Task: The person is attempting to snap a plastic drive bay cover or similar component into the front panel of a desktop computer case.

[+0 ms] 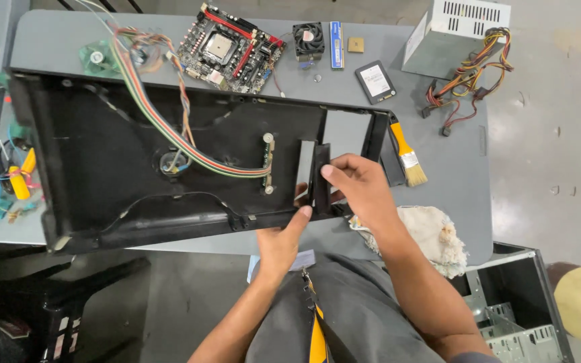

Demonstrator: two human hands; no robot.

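Now the right hand (361,185) is pinching a narrow black strip (320,176) at the open end of the black plastic panel (102,161), which is lying across the grey surface (452,161). Below, the left hand (282,238) is gripping the panel's near edge, beside a paintbrush (406,151) and cloth (432,235).

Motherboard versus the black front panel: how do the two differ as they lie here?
The motherboard lies untouched at the table's far edge; the black front panel lies near, under both hands: left hand, right hand. The motherboard is small and dense with red-and-black parts; the front panel is long, plain black, with a ribbon cable trailing into it. Both lie flat.
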